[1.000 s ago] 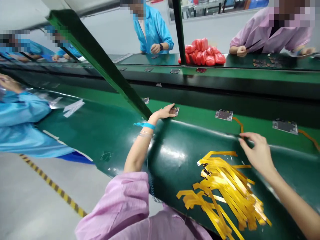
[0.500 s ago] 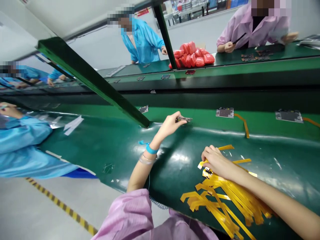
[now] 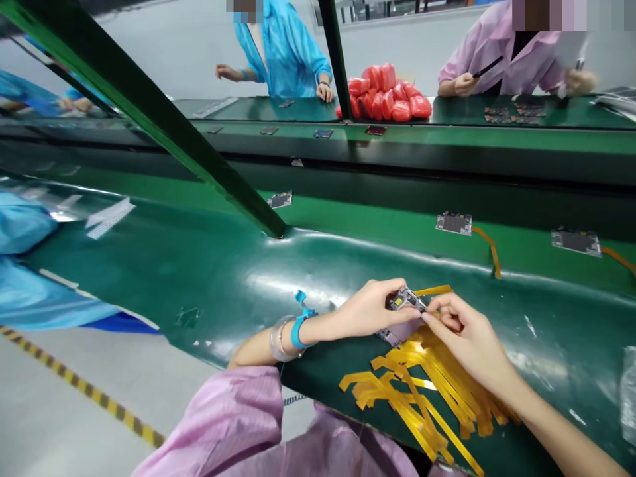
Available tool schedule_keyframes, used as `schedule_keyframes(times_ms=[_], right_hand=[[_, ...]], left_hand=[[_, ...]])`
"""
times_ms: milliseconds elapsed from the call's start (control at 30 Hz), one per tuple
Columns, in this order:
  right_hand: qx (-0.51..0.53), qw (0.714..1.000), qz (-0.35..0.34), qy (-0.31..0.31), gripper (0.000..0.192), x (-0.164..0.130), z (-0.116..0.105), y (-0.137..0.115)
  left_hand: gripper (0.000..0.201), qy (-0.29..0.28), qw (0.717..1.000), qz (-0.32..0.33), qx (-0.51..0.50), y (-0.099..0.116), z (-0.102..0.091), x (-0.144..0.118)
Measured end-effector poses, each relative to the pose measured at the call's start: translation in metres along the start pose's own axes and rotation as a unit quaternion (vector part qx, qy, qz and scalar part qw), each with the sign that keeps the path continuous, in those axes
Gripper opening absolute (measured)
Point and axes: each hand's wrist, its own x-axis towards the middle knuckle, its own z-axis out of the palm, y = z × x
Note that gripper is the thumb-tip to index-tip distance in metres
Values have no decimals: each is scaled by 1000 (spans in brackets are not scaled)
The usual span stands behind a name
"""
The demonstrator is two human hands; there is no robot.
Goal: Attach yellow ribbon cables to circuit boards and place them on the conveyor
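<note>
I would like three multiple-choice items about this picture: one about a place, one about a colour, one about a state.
1. Where does the pile of yellow strips lie?
A. on the dark green mat, under the right hand
B. on the far bench beside the red packets
C. on the floor

2. What colour is the band on the left wrist?
A. red
B. blue
C. white

3. How is the small circuit board held?
A. it lies alone on the conveyor
B. in the right hand only
C. in the left hand, with the right fingertips at its edge

Answers: 1 A, the strips spread over the mat below the right hand. 2 B, the wrist band is bright blue. 3 C, the left hand grips the board while the right hand pinches beside it.
</note>
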Motion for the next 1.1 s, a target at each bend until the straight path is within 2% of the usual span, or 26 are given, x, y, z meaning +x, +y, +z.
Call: schedule_keyframes(times_ms=[67, 200, 367, 567, 933, 1100], right_hand=[[1, 1000, 8, 0, 19, -1, 1, 1], [19, 999, 24, 42, 23, -1, 2, 2], [14, 999, 39, 35, 24, -1, 2, 1], [-6, 995, 33, 90, 25, -2, 5, -4], [-23, 988, 23, 148, 21, -2, 8, -5], [-42, 992, 19, 121, 23, -3, 5, -5]], left_hand=[[34, -4, 1000, 6, 11, 5, 4, -4], [32, 2, 1000, 11, 12, 7, 8, -8], [31, 8, 1000, 4, -3, 3, 11, -11], [29, 10, 1000, 5, -19, 4, 13, -12], [25, 13, 1000, 18, 8, 1, 13, -14], [27, 14, 1000, 16, -11, 3, 13, -18]])
